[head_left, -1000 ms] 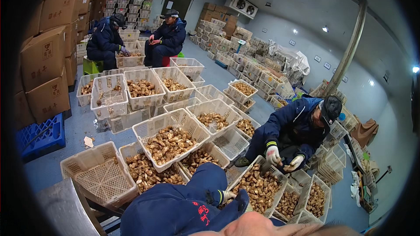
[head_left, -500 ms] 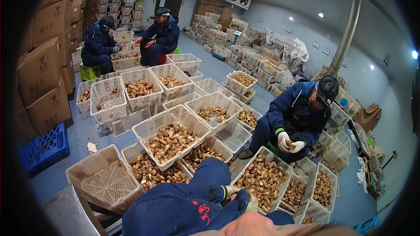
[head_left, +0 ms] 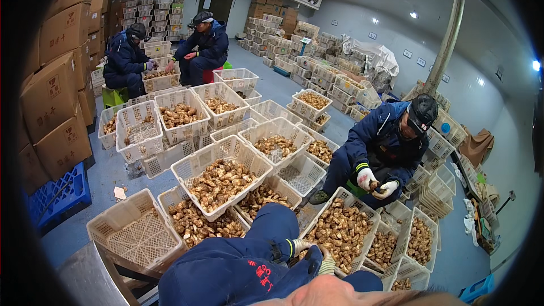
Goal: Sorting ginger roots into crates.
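Observation:
My left hand, in a pale glove with a dark sleeve, is low in the middle, in front of my body. Its fingers are curled in, and what they hold cannot be made out. Just to its right my right hand shows mainly as a striped glove cuff; dark jacket cloth hides its fingers. Right beyond both hands stands a white plastic crate heaped with stubby brown-and-cream mushrooms. Another crate of mushrooms rests on top of others to the left.
An almost bare crate stands at the lower left beside a metal table edge. A co-worker sits at the right, handling a mushroom in white gloves. Two more people sit at the back left. Cardboard boxes are stacked by a blue pallet.
At the back, one seated person's hand has moved down to the crate between the two. The co-worker at the right has shifted their hands slightly apart. My hands look almost unmoved.

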### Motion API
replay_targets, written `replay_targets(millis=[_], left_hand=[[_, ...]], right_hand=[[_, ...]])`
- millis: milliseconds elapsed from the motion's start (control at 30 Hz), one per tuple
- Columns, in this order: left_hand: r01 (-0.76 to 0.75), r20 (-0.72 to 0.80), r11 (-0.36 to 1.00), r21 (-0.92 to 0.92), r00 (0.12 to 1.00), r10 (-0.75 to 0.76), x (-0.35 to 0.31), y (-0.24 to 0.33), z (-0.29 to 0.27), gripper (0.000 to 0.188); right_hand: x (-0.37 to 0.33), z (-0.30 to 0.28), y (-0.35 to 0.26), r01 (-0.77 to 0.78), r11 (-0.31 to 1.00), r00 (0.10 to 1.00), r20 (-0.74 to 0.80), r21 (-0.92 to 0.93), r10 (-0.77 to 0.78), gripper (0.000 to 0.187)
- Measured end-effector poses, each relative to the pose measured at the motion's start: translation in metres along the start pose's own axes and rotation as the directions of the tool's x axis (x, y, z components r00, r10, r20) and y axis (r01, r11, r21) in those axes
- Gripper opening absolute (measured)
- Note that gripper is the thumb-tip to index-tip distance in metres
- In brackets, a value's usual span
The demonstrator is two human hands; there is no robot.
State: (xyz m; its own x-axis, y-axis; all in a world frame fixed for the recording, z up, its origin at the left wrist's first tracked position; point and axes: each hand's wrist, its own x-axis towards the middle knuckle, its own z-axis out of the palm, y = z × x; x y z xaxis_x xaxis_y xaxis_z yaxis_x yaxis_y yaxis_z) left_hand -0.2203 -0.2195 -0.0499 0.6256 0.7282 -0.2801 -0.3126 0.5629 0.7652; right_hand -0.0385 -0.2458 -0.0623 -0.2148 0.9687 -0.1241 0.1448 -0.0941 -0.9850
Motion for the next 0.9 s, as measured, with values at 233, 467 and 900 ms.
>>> replay_targets(millis=[233,467,900], left_hand=[[0.007,0.010,1.000,-0.017,1.000,-0.007,0.002,0.002,0.002,0.027],[0.015,0.021,1.000,-0.027,1.000,-0.015,0.004,0.004,0.003,0.024],[0.020,0.021,0.998,-0.063,1.000,-0.019,0.002,0.002,0.001,0.021]], right_hand=[[0.006,-0.005,0.005,0.247,0.875,0.964,0.013,-0.416,-0.266,0.059],[0.013,-0.009,0.021,0.260,0.930,0.965,0.022,-0.259,-0.263,0.056],[0.009,-0.008,0.017,0.175,0.947,0.984,0.036,-0.271,-0.172,0.053]])
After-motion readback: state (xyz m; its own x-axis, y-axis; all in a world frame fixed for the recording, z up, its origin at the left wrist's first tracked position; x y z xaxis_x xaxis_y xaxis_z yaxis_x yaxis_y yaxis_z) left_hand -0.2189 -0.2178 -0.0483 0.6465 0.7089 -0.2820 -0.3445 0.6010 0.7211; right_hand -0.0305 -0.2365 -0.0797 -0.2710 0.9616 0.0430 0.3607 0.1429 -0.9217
